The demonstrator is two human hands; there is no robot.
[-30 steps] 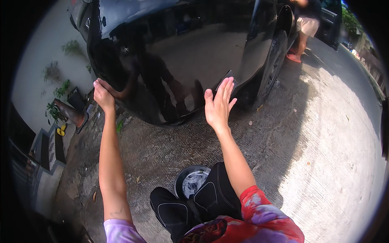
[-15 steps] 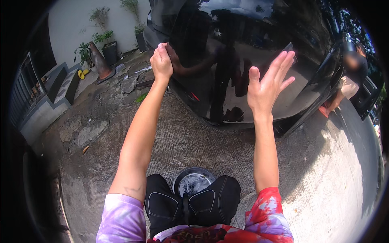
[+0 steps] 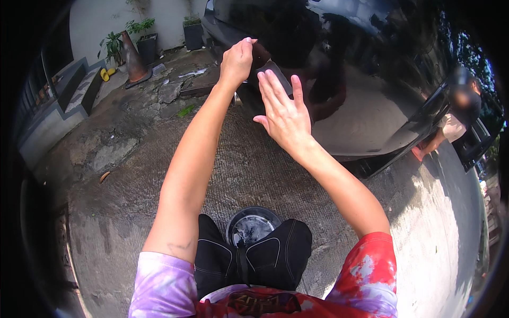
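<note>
Left hand [image 3: 236, 63] is resting curled, contents unclear to me; spread right hand [image 3: 286, 115] is risking the pad [image 3: 286, 81] slipping off the car [image 3: 366, 119].

One car [image 3: 366, 90]; one cone [image 3: 133, 61]; one basin [image 3: 254, 211]; one bystander [image 3: 465, 106].

Outdoor daylight, hard sunlight washing out the concrete pavement [image 3: 419, 249] at right, shade over left and centre, sky reflections on the glossy black car [image 3: 366, 114], second person's head [image 3: 463, 91] blurred, dark fisheye vignette, straight edges bowed near the rim
</note>
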